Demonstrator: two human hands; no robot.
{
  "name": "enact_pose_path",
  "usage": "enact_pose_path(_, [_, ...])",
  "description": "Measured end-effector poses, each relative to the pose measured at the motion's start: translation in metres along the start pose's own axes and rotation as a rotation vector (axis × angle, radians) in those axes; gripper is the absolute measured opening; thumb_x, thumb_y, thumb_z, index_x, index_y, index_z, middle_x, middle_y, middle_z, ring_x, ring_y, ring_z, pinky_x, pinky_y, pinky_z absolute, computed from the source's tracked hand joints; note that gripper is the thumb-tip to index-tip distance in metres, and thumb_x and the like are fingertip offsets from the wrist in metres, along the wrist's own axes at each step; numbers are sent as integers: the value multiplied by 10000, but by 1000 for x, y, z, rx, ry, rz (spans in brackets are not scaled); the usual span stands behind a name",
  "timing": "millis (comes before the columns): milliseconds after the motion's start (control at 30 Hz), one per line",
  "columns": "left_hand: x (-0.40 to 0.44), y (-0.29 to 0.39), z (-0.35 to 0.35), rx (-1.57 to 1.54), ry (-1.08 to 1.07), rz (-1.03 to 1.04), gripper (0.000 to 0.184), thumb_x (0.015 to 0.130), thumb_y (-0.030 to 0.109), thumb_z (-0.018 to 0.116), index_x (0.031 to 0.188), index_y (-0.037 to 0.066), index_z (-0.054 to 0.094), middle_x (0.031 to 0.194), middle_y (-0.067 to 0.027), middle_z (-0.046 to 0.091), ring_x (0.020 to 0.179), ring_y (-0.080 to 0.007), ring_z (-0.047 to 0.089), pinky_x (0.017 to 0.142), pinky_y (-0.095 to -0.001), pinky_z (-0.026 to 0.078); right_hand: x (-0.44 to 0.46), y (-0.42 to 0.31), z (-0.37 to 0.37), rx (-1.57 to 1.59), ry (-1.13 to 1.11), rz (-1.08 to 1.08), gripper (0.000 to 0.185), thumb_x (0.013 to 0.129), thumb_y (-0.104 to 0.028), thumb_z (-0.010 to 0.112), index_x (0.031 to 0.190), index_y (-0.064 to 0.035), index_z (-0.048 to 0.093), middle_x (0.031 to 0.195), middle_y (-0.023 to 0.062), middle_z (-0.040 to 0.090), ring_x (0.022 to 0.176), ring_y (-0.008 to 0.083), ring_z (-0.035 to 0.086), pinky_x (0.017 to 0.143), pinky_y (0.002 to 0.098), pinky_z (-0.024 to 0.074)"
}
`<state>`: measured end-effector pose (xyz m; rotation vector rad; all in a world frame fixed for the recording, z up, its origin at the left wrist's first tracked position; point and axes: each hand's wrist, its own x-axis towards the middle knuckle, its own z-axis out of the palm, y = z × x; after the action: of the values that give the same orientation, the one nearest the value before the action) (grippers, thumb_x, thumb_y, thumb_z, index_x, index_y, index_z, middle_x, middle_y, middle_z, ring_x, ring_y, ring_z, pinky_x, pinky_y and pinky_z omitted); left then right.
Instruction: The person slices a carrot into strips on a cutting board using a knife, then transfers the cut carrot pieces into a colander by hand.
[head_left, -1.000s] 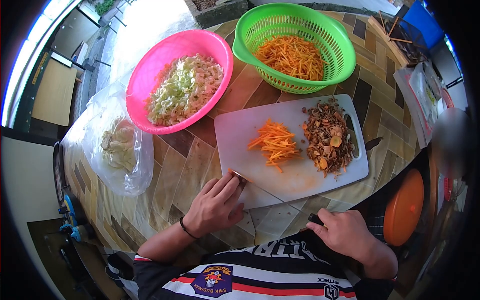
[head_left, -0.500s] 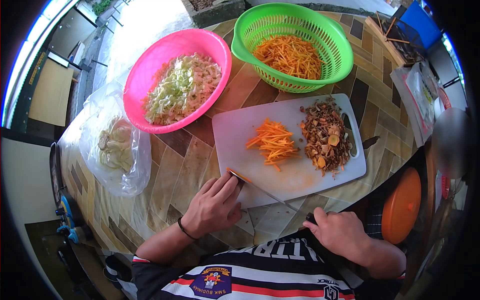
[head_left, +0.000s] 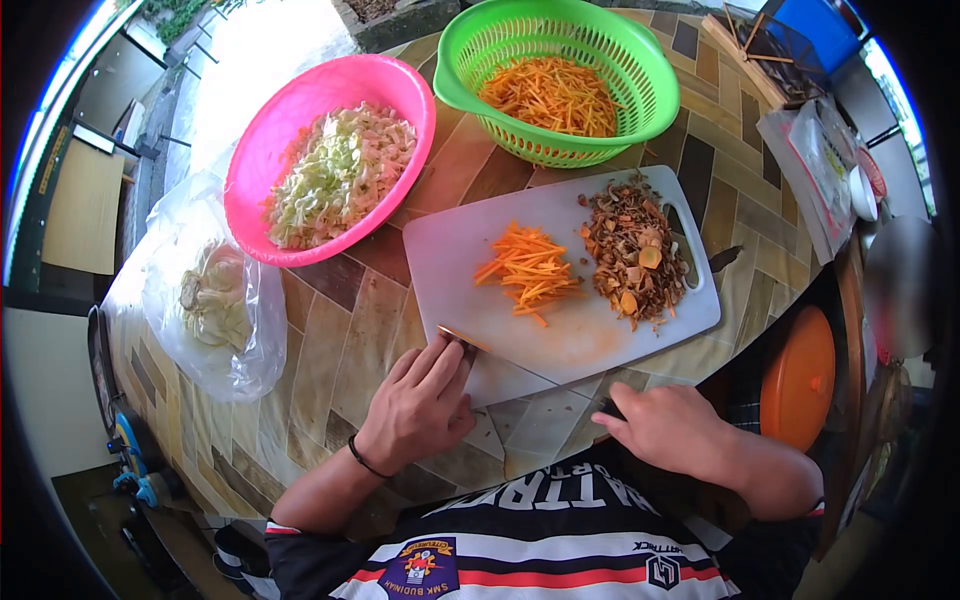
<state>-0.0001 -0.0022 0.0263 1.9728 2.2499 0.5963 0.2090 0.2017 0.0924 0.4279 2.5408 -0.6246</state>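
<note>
My right hand point(head_left: 668, 430) is closed round the black handle of a knife point(head_left: 515, 368), whose thin blade reaches left over the front edge of the white cutting board point(head_left: 445, 245). The fingertips of my left hand point(head_left: 418, 402) are pressed together near the blade's far end, at the board's lower left corner, by a thin orange piece point(head_left: 462, 337). Whatever lies under those fingers is hidden. On the board are a small pile of orange strips point(head_left: 528, 268) and, at its right, a heap of brown peelings and scraps point(head_left: 635, 255).
A pink bowl point(head_left: 243, 168) of shredded cabbage stands at the back left, beside a clear plastic bag point(head_left: 212, 300) holding something pale. Behind the board stands a green colander point(head_left: 655, 95) with orange shreds. An orange round object point(head_left: 798, 380) is at the right.
The whole view has shifted, so the board and bowls appear further left and slightly higher. My right hand and the knife handle have moved a little relative to the board; both hands keep their closed pose.
</note>
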Motion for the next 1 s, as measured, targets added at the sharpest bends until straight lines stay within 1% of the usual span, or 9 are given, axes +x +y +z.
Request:
enact_pose_path(100, [0, 1, 0, 10, 3, 11, 492, 670, 109, 694, 1134, -45, 639, 1183, -142, 561, 1170, -285, 566, 933, -418, 471, 17, -3, 8, 14, 84, -60, 380, 974, -396, 547, 873, -30, 540, 580, 157, 623, 573, 388, 653, 516, 481, 532])
enact_pose_path(200, [-1, 0, 1, 27, 26, 21, 498, 676, 107, 690, 1147, -43, 636, 1190, -140, 560, 1178, -279, 561, 931, -409, 467, 1, 5, 12, -26, 144, -74, 380, 969, -401, 554, 871, -34, 545, 571, 155, 617, 561, 382, 650, 511, 480, 529])
enact_pose_path(300, [-2, -1, 3, 23, 39, 35, 505, 678, 107, 690, 1159, -40, 635, 1195, -136, 560, 1188, -275, 558, 930, -402, 464, -24, 7, 9, -58, 71, 22, 387, 960, -414, 564, 863, -40, 550, 562, 154, 611, 549, 376, 647, 500, 472, 524])
enact_pose_path(367, [-3, -3, 3, 18, 39, 44, 516, 679, 107, 690, 1171, -38, 633, 1196, -135, 563, 1192, -274, 558, 929, -398, 464, -25, 9, 9, -68, 138, -19, 383, 960, -411, 565, 859, -42, 553, 556, 151, 608, 543, 373, 646, 489, 466, 520])
enact_pose_path(467, [-2, -3, 4, 34, 88, 86, 458, 667, 87, 683, 1095, -67, 631, 1202, -159, 567, 1186, -287, 559, 914, -389, 471, -28, 14, 12, -85, 192, -40, 379, 960, -409, 563, 861, -43, 557, 564, 149, 614, 552, 368, 650, 494, 465, 521])
enact_pose_path(500, [-2, -3, 4, 35, 90, 92, 463, 671, 90, 683, 1103, -66, 629, 1200, -158, 567, 1186, -286, 558, 919, -390, 469, -28, 16, 12, -95, 200, -40, 378, 961, -408, 562, 864, -43, 559, 570, 148, 617, 558, 366, 653, 498, 467, 523])
enact_pose_path(733, [-1, 1, 3, 61, 72, 104, 484, 692, 105, 673, 1144, -61, 619, 1186, -154, 569, 1190, -288, 551, 957, -395, 458, -12, 10, 16, -54, 242, -49, 393, 975, -419, 527, 877, -44, 590, 634, 154, 646, 635, 374, 668, 585, 478, 540])
enact_pose_path(867, [-4, 3, 5, 74, 111, 104, 476, 702, 102, 665, 1149, -55, 620, 1194, -153, 570, 1195, -287, 550, 968, -393, 454, -22, 18, 7, -69, 216, -55, 414, 973, -440, 517, 880, -46, 605, 668, 162, 656, 694, 378, 676, 633, 493, 541])
enact_pose_path(1000, [-8, 2, 9, 75, 98, 79, 496, 726, 111, 662, 1201, -26, 622, 1236, -143, 567, 1215, -287, 547, 996, -398, 447, -26, 25, 3, -92, 171, -41, 431, 968, -461, 516, 884, -51, 618, 695, 171, 665, 719, 384, 677, 661, 505, 540])
